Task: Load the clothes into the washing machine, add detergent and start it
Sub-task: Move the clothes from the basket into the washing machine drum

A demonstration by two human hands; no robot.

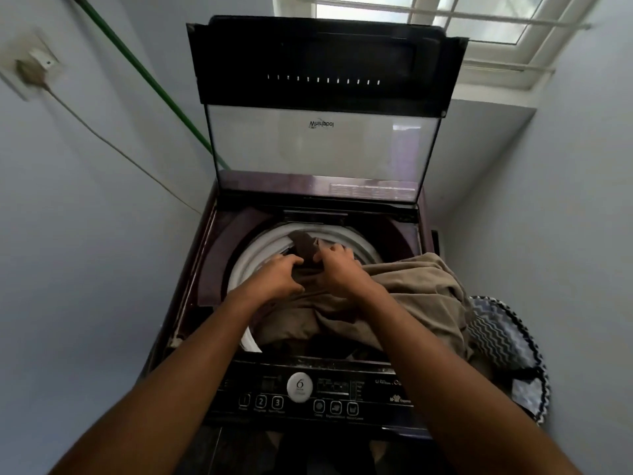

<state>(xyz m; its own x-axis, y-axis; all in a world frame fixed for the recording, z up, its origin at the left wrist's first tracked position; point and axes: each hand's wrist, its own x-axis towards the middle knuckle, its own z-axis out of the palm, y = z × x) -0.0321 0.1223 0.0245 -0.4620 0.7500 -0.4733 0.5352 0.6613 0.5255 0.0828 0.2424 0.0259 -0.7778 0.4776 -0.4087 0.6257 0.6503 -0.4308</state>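
- Hands meet at the middle of the frame, over the mouth of the washing machine [191, 286]: the left hand [274, 277] and the right hand [337, 270] both have their fingers curled into a bunch of the tan cloth [404, 296], so each is closed on fabric, not open.
- Most of that cloth is not in the tub yet; it lies heaped over the right side of the opening and spills toward the patterned basket [507, 341] at the lower right of the frame.
- A darker brown piece [303, 246] shows just beyond the fingers, lying over the white tub rim [246, 260]; I cannot tell whether either hand has hold of it.
- The lid [322, 108] stands propped open at the top centre, and the control panel [308, 395] sits along the bottom, untouched.
- Risk, as I judge it: if the bunch is pushed down while the heap stays draped on the right, fabric may catch on the rim or slide back out toward the basket.
- Cloth left over the rim could also be trapped when the lid comes down.
- No detergent is in sight, so that step looks not yet done.
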